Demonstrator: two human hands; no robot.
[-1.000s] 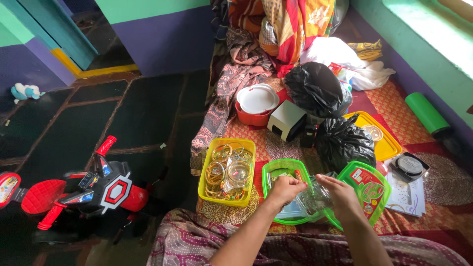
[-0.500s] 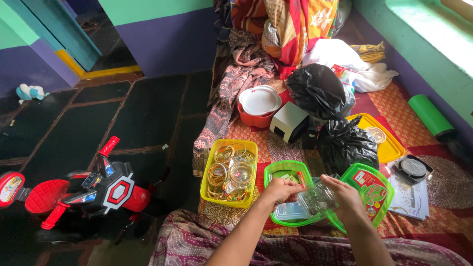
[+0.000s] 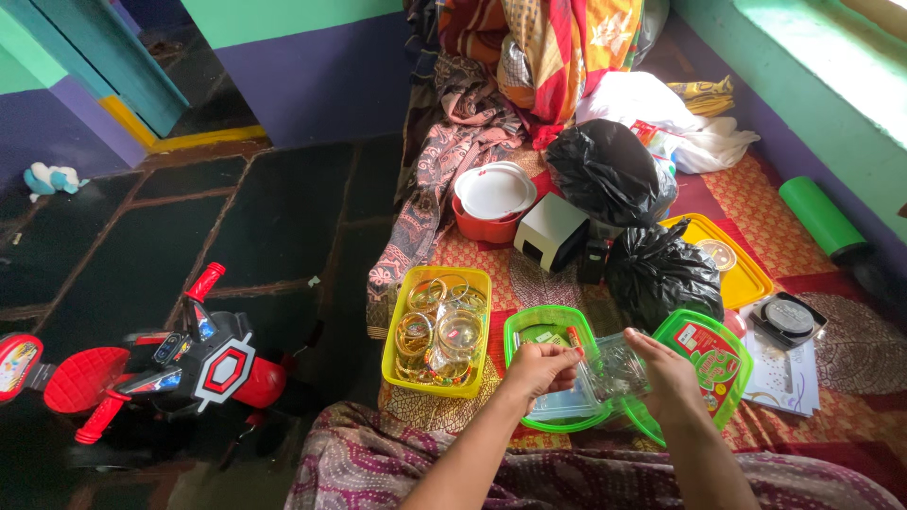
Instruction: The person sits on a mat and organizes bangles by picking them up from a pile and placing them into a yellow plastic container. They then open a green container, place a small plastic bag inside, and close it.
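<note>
My left hand (image 3: 540, 369) and my right hand (image 3: 668, 372) both grip a small clear plastic packet (image 3: 614, 366) held just above an open green container (image 3: 529, 331). Small packets lie inside that container. Its green lid (image 3: 710, 359) with a printed label leans at the right, beside my right hand. To the left stands a yellow box (image 3: 391, 332) filled with several bangles.
Two black plastic bags (image 3: 657, 274), a white box (image 3: 550, 229), a red bowl with a white lid (image 3: 491, 194), a yellow lid (image 3: 746, 274) and piled cloth lie ahead. A red toy bike (image 3: 161, 364) stands at the left on the dark floor. A green roll (image 3: 817, 217) lies by the wall.
Both hands keep working the clear packet over the green container, shifting slightly; my left fingers have moved up along its edge. Nothing else has moved.
</note>
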